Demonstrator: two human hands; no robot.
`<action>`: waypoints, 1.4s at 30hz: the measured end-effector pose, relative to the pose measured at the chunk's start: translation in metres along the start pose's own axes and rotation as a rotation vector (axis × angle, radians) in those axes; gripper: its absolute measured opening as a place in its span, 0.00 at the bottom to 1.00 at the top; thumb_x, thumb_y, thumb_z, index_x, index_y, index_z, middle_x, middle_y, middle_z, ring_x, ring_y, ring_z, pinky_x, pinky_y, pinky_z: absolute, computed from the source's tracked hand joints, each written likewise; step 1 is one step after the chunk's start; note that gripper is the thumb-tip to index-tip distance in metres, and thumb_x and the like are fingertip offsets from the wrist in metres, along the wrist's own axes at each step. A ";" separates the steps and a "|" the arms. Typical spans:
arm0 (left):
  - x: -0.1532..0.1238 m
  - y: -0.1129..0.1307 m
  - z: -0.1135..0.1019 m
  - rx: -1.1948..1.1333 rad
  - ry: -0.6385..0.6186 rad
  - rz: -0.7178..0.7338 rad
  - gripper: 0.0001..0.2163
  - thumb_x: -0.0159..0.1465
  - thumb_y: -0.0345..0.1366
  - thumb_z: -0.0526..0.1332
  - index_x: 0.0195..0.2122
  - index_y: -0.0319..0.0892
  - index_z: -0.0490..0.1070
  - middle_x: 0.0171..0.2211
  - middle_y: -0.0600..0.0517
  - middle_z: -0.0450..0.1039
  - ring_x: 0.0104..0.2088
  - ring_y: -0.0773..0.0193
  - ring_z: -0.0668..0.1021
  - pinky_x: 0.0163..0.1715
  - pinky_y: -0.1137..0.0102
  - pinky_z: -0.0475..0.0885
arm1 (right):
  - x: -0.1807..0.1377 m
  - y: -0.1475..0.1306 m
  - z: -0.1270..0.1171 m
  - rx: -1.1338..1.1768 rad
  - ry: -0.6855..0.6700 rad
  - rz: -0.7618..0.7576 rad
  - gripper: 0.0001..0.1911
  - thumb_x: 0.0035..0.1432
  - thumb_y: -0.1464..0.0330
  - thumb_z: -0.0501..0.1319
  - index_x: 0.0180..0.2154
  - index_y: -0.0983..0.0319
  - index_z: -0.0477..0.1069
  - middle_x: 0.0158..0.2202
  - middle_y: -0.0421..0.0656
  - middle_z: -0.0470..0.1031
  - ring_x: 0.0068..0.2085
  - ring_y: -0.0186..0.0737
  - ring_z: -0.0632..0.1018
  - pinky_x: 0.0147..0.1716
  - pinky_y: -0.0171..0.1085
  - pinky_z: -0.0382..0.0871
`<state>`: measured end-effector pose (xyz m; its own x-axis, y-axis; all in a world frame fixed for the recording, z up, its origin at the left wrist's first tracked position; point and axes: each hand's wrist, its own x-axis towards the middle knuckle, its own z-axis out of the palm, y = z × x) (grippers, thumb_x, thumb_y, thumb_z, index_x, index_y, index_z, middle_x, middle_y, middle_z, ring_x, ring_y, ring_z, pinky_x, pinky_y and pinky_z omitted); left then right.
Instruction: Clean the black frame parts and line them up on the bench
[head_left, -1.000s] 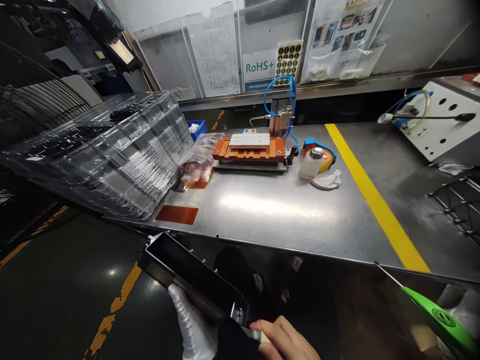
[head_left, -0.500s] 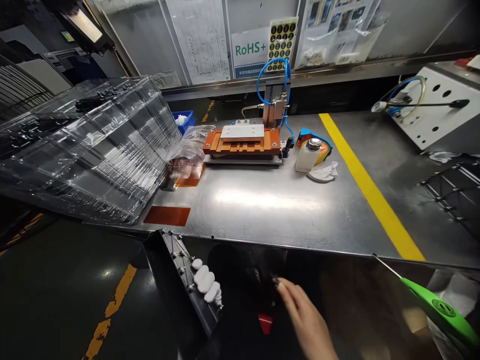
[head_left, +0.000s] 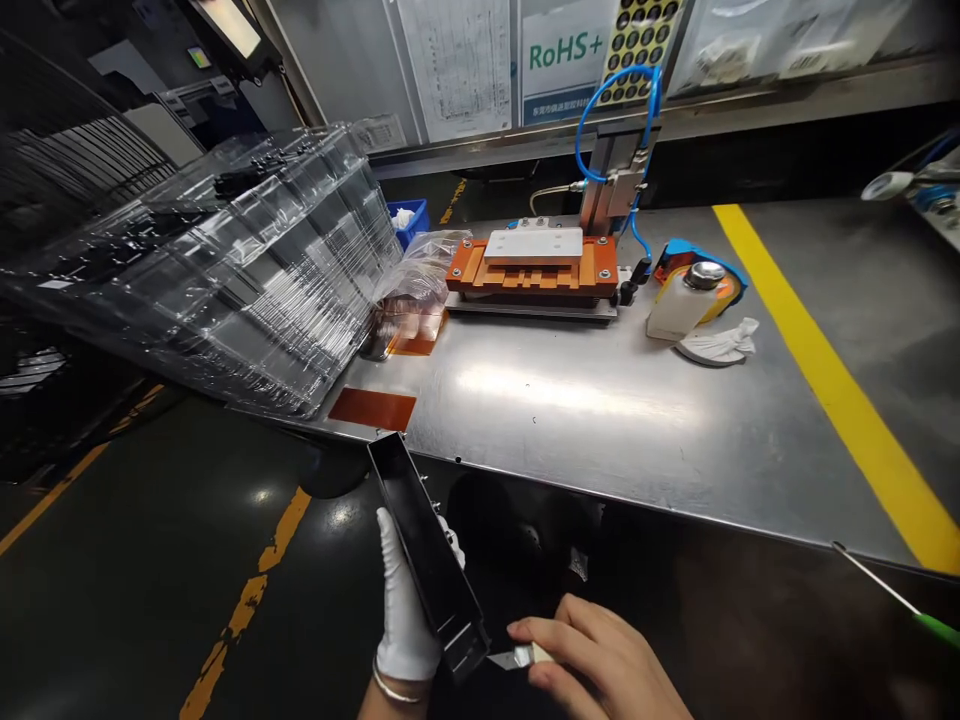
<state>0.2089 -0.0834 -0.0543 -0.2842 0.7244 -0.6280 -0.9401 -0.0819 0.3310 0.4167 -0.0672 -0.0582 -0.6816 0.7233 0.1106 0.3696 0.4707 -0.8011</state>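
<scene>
My left hand (head_left: 409, 625), in a white glove, is closed round a long black plastic part (head_left: 427, 545) with a hollow, trough-like side turned up. The part slants from the bench edge down toward me. Between the bare fingers of my right hand (head_left: 592, 655) is a utility knife (head_left: 525, 656) with a pale handle. Its blade points left and lies close to the near end of the black part; whether it touches cannot be made out. Gloved fingertips show at the part's right side.
On the metal bench (head_left: 570, 430) stand an orange clamping fixture (head_left: 532, 270), a white bottle (head_left: 682, 305) and a white cloth (head_left: 720, 345). Stacked clear trays (head_left: 300, 280) fill the left. A brown sheet (head_left: 373, 408) lies near the front edge. A green-handled tool (head_left: 937, 628) juts in at right.
The black part has turned, so its hollow side now faces me instead of its studded side. My right hand has brought the knife near its lower end. The view has shifted.
</scene>
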 end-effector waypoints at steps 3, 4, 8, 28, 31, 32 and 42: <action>-0.007 0.002 0.002 -0.039 0.013 -0.006 0.18 0.61 0.53 0.64 0.35 0.41 0.76 0.24 0.55 0.72 0.23 0.69 0.76 0.22 0.76 0.74 | 0.008 0.001 0.004 -0.001 -0.043 -0.056 0.16 0.70 0.53 0.52 0.48 0.48 0.75 0.27 0.35 0.75 0.27 0.32 0.78 0.28 0.30 0.73; -0.009 0.002 0.003 -0.043 0.014 0.002 0.18 0.63 0.53 0.61 0.36 0.41 0.77 0.24 0.55 0.73 0.23 0.69 0.76 0.22 0.76 0.74 | 0.009 0.001 0.005 -0.005 -0.052 -0.060 0.16 0.70 0.53 0.52 0.49 0.48 0.75 0.27 0.35 0.75 0.27 0.32 0.78 0.28 0.30 0.73; -0.010 0.001 -0.001 0.008 0.009 0.046 0.17 0.63 0.52 0.62 0.35 0.42 0.77 0.24 0.56 0.73 0.23 0.70 0.76 0.23 0.77 0.73 | 0.011 0.004 0.008 -0.024 -0.069 -0.050 0.15 0.70 0.53 0.53 0.50 0.47 0.74 0.28 0.34 0.75 0.27 0.32 0.78 0.29 0.31 0.73; 0.000 -0.002 -0.020 0.086 0.011 -0.025 0.19 0.58 0.56 0.64 0.30 0.43 0.76 0.18 0.57 0.67 0.17 0.69 0.71 0.15 0.76 0.68 | -0.016 0.064 0.031 -0.027 0.193 0.496 0.18 0.69 0.52 0.52 0.50 0.47 0.76 0.42 0.37 0.82 0.42 0.40 0.83 0.38 0.32 0.78; -0.004 0.002 -0.015 0.118 0.012 0.011 0.20 0.58 0.56 0.64 0.35 0.41 0.77 0.18 0.58 0.65 0.17 0.70 0.70 0.16 0.75 0.69 | -0.028 0.081 0.023 0.077 0.200 0.576 0.20 0.68 0.51 0.52 0.51 0.50 0.76 0.47 0.39 0.82 0.46 0.43 0.82 0.41 0.35 0.78; -0.004 0.001 -0.015 0.143 0.034 0.009 0.21 0.59 0.55 0.63 0.40 0.42 0.77 0.20 0.57 0.67 0.18 0.69 0.71 0.17 0.74 0.71 | -0.031 0.078 0.019 0.124 0.158 0.549 0.20 0.69 0.52 0.52 0.51 0.50 0.76 0.46 0.39 0.82 0.44 0.42 0.83 0.41 0.34 0.78; -0.002 -0.019 -0.042 0.223 0.148 -0.080 0.18 0.62 0.46 0.65 0.52 0.50 0.74 0.30 0.55 0.78 0.25 0.66 0.79 0.25 0.74 0.76 | -0.014 0.009 0.019 0.151 -0.125 0.167 0.16 0.68 0.51 0.55 0.51 0.45 0.75 0.29 0.35 0.75 0.32 0.34 0.79 0.38 0.31 0.74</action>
<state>0.2192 -0.1121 -0.0887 -0.2504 0.6136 -0.7489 -0.9006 0.1362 0.4128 0.4177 -0.0824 -0.0780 -0.6950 0.7124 -0.0968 0.3914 0.2619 -0.8822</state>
